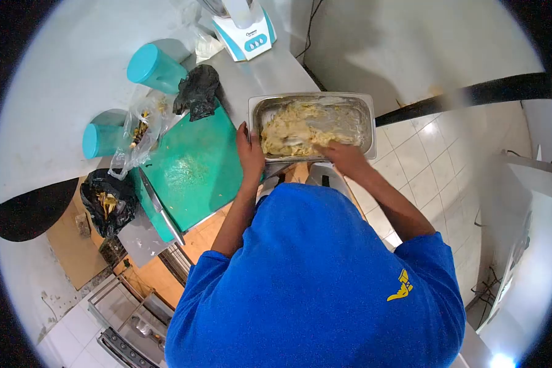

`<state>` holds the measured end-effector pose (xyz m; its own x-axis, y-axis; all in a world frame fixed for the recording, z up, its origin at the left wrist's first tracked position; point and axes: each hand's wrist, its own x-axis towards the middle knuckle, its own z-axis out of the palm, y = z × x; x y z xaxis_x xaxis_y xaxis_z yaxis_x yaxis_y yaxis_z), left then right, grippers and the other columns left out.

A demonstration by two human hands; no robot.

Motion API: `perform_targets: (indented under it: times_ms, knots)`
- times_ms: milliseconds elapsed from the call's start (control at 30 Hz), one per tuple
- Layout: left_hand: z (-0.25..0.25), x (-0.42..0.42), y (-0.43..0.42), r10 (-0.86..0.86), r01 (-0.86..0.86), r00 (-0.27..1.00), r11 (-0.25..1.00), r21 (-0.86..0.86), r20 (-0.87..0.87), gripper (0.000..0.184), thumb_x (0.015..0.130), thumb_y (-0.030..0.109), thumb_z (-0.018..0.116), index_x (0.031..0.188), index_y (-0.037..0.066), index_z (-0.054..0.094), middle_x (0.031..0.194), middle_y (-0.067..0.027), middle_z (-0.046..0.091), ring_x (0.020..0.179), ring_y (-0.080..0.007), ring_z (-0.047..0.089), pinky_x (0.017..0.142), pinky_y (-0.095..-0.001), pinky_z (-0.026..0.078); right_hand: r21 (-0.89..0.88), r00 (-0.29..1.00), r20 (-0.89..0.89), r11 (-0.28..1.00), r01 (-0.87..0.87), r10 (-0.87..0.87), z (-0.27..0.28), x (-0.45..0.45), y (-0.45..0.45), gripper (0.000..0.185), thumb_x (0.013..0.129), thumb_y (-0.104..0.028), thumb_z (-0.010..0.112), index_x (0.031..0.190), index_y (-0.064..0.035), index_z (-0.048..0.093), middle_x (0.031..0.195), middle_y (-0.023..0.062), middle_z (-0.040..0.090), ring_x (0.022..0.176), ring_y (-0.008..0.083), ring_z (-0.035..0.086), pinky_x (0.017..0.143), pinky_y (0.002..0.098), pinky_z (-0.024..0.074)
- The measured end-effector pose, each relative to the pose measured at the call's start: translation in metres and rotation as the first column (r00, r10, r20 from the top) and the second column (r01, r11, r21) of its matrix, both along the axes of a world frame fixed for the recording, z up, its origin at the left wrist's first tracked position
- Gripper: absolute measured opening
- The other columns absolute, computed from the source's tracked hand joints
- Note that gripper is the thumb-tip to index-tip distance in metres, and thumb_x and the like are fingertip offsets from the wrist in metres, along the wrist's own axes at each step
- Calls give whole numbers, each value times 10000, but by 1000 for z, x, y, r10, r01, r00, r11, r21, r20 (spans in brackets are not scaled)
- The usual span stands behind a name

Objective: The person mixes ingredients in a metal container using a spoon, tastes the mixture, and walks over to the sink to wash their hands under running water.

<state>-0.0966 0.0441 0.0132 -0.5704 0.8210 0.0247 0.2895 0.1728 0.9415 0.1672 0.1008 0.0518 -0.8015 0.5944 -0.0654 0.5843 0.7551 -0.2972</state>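
A rectangular metal pan (pixel 373 126) holds a lumpy, pale yellow mixture (pixel 288 126) spread along its bottom. My left hand (pixel 250 152) grips the pan's left side, with the fingers along the outer wall and rim. Over the near rim, my right hand (pixel 345 158) reaches into the mixture. Its fingers are bent together and partly blurred, and a pale smear shows just beyond them. Whatever they hold cannot be made out. Left of the pan lies a green cutting board (pixel 193 165) with wet bits on it, and a knife (pixel 159 205) rests along its left edge.
A white and turquoise blender base (pixel 244 38) stands behind the pan. Two turquoise-lidded containers (pixel 144 63), a clear bag with dark peels (pixel 142 129), and a crumpled black bag (pixel 197 92) surround the board. Another black bag (pixel 109 202) holds peels. White floor tiles (pixel 432 159) show at right.
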Motion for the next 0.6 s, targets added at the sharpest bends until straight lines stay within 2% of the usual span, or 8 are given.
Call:
perform_targets:
  times_ms: [67, 167, 233, 333, 367, 533, 600]
  knots:
    - [-8, -5, -1, -45, 44, 996, 999, -21, -78, 389, 922, 126, 414, 1261, -66, 405, 1249, -247, 457, 1153, -348, 456, 987, -389, 347, -107, 963, 208, 975, 197, -172, 33, 17, 17, 453, 829, -101, 467, 1259, -237, 505, 1001, 110, 602, 808, 291, 635, 689, 422, 520]
    - [-17, -8, -1, -69, 63, 985, 997, -42, -161, 385, 916, 121, 417, 1250, -69, 414, 1229, -252, 467, 1137, -358, 464, 979, -389, 352, -33, 921, 211, 939, 342, -328, 69, 52, 39, 408, 836, -105, 466, 1220, -214, 544, 1044, 142, 619, 855, 301, 636, 728, 421, 515]
    - [-6, -6, -1, -63, 58, 991, 997, -50, -119, 383, 918, 128, 410, 1244, -71, 421, 1217, -252, 476, 1131, -360, 466, 978, -388, 350, -20, 888, 174, 900, 435, -425, 81, 67, 46, 375, 839, -115, 471, 1191, -198, 570, 1049, 162, 624, 865, 314, 633, 742, 425, 514]
    - [-10, -4, -1, -36, 32, 989, 999, -27, -145, 368, 932, 163, 404, 1231, -47, 447, 1161, -226, 524, 1071, -340, 506, 932, -390, 385, -240, 851, 290, 828, 507, -437, 74, 69, 41, 315, 850, -129, 470, 1136, -133, 600, 1016, 171, 634, 849, 347, 625, 757, 441, 509]
    - [-13, -5, 0, -21, 20, 985, 1000, -11, -170, 362, 938, 179, 402, 1225, -34, 459, 1136, -214, 546, 1043, -329, 525, 909, -391, 403, -378, 917, 203, 837, 397, -343, 59, 72, 40, 301, 862, -138, 469, 1128, -84, 598, 1064, 197, 612, 928, 360, 604, 829, 439, 486]
    - [-13, -4, 0, -20, 20, 988, 1000, 0, -153, 367, 945, 210, 403, 1208, -31, 488, 1139, -212, 553, 1032, -315, 533, 900, -380, 408, -703, 879, -35, 637, 317, -476, -5, 27, 27, 325, 889, -133, 451, 1170, -10, 557, 1145, 226, 574, 1090, 345, 539, 952, 393, 406]
    - [-14, -3, 0, -6, 5, 992, 1000, -8, -128, 375, 951, 225, 395, 1205, -31, 497, 1140, -210, 558, 1037, -306, 533, 902, -376, 408, -757, 855, -159, 617, 215, -493, -29, -1, 32, 341, 907, -86, 408, 1212, 7, 529, 905, 112, 623, 778, 179, 595, 700, 289, 483]
